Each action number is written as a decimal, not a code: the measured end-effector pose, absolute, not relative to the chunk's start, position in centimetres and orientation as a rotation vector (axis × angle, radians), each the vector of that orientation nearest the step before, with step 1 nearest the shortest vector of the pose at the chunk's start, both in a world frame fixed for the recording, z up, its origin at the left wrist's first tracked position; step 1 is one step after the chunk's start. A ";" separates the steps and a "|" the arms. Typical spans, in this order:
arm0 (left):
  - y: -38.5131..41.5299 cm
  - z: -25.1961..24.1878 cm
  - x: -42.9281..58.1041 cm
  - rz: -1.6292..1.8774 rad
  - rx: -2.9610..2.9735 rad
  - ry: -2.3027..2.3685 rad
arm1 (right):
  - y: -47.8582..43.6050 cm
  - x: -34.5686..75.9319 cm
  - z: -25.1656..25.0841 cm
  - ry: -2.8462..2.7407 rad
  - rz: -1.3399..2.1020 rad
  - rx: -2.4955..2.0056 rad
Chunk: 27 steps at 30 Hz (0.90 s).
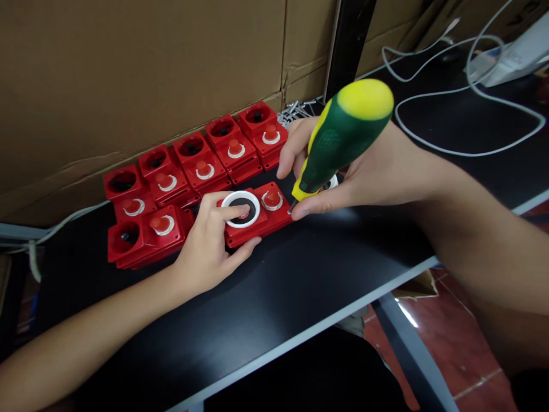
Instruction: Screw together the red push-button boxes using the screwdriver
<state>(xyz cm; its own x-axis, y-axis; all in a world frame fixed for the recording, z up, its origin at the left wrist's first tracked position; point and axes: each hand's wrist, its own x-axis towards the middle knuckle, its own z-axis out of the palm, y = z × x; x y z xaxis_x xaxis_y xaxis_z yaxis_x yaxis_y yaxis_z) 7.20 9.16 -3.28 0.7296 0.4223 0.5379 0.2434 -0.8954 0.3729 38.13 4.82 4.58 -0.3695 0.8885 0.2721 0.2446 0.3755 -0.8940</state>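
Observation:
A red box (257, 229) with a white ring, a dark round centre and a small red dome lies on the black table. My left hand (210, 243) grips its left end, one finger on the dark centre and the thumb along the front side. In my right hand (321, 171) is a green and yellow screwdriver (343, 134), tilted, its handle up. The screwdriver's tip meets a screw at the right corner of the box, close to my right thumb. A white round piece, partly hidden, shows behind my right hand.
Several red housings (201, 163) stand in a row behind, with another housing (146, 237) at the left. Loose screws (295, 111) lie by the cardboard (171, 63). White cable (472, 151) loops over the black table (274, 297) at the right.

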 end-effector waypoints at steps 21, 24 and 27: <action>9.2 -3.3 7.1 0.893 2.685 0.558 | 4.6 38.9 4.3 -1.914 1.098 -0.712; 9.1 -3.3 7.1 0.890 2.685 0.552 | 5.3 39.2 4.0 -1.961 1.077 -0.689; 9.1 -3.2 7.1 0.898 2.683 0.543 | 5.9 39.4 3.8 -2.034 1.028 -0.687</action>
